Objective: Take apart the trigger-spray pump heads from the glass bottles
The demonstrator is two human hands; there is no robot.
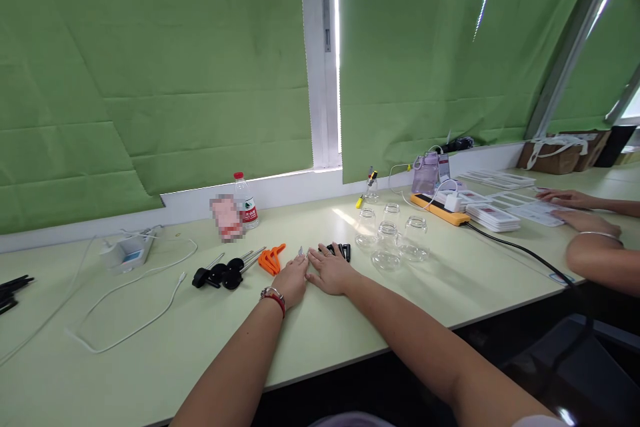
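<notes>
Both hands rest close together on the pale green table. My left hand [291, 280], with bracelets at the wrist, lies beside small thin metal items partly hidden at its fingertips; whether it grips them is unclear. My right hand [331, 269] lies with its fingers spread, palm down, next to several black clips [344, 251]. Orange clips [271, 260] lie just left of my left hand. Further left are several black round-headed tools with metal rods [231, 273]. Several clear glass jars [387, 247] stand to the right of my right hand.
A red-capped bottle [246, 200] stands at the back, beside a blurred pink item. White cables cross the left side. At right are an orange power strip [440, 209], a purple bottle [425, 173], stacked white cards [493, 217] and another person's hands on papers.
</notes>
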